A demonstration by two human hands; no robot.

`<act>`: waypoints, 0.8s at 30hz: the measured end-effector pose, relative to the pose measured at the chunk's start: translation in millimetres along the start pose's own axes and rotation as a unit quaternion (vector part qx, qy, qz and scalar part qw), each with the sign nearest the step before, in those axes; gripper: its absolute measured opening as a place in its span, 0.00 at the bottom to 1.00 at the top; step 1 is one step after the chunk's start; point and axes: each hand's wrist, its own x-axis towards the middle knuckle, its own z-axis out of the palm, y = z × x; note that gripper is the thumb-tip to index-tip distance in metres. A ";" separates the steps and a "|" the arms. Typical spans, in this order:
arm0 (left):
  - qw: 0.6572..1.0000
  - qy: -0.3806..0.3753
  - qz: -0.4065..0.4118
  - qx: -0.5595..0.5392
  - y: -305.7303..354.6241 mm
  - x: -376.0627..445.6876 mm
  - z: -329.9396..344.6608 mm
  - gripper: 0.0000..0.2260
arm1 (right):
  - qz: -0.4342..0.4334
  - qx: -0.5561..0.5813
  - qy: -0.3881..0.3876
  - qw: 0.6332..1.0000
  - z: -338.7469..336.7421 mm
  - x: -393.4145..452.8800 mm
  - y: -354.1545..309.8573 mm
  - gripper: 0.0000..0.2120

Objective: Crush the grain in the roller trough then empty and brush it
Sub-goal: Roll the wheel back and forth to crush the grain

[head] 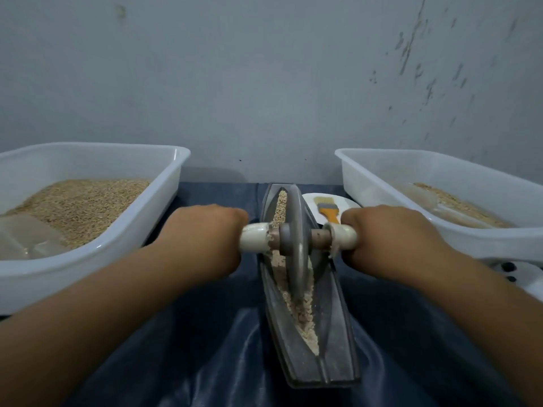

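A long grey metal trough (335, 342) runs away from me down the middle of the table. Pale grain (302, 315) lies along its groove, coarse at the far end and crumbled nearer me. A grey roller disc (295, 230) stands upright in the groove, on an axle with white handles. My left hand (205, 233) grips the left handle (254, 236). My right hand (388, 233) grips the right handle (343, 236).
A white tub (164, 201) of whole grain stands at the left. A second white tub (367, 183) holding some grain stands at the right. Behind the trough, an orange-handled brush (327, 210) lies on a white plate (346, 204). Blue cloth (211, 348) covers the table; a grey wall is close behind.
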 end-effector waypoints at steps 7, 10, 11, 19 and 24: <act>0.986 -0.163 0.033 -0.021 2.7 -26.0 -35.8 0.12 | -0.044 0.076 -0.214 0.973 -48.8 -33.0 9.5 0.07; 0.991 -0.132 0.026 -0.017 0.4 -7.4 -22.6 0.11 | -0.017 0.098 -0.221 0.970 -30.4 -11.1 6.9 0.07; 0.995 -0.100 0.019 -0.009 -0.5 2.7 -14.8 0.10 | -0.003 0.089 -0.202 0.975 -19.8 0.5 5.5 0.07; 0.974 0.223 -0.004 0.040 -12.7 71.7 33.3 0.10 | 0.037 -0.028 0.209 0.977 46.3 67.8 -3.0 0.13; 0.976 0.216 0.001 0.031 -12.0 52.8 37.6 0.15 | 0.008 -0.043 0.193 0.980 39.0 53.7 -2.6 0.15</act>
